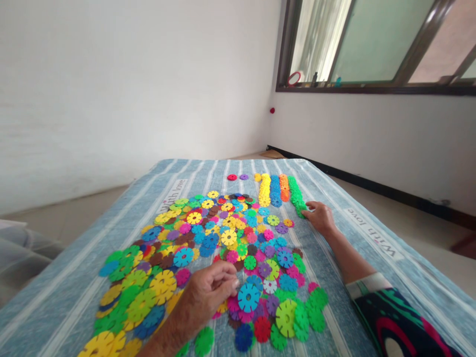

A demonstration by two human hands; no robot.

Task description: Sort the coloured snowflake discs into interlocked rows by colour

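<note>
- The plastic discs (163,287) are mixed yellow, blue, green, pink, purple and brown, each cut like a flower.
- The rows are one colour each: yellow row (265,191), blue row (275,191), orange row (284,188), green row (296,196).
- The cover (52,307) is pale blue with white stripes.
- The sleeve (390,322) is black with green and pink curved shapes.

Only one view here: a head-worn cam sitting close above the plastic discs (248,297) from the near edge of the striped blue bedspread (330,208), aimed forward and down. It looks along the bed toward the far room corner (269,84).
</note>
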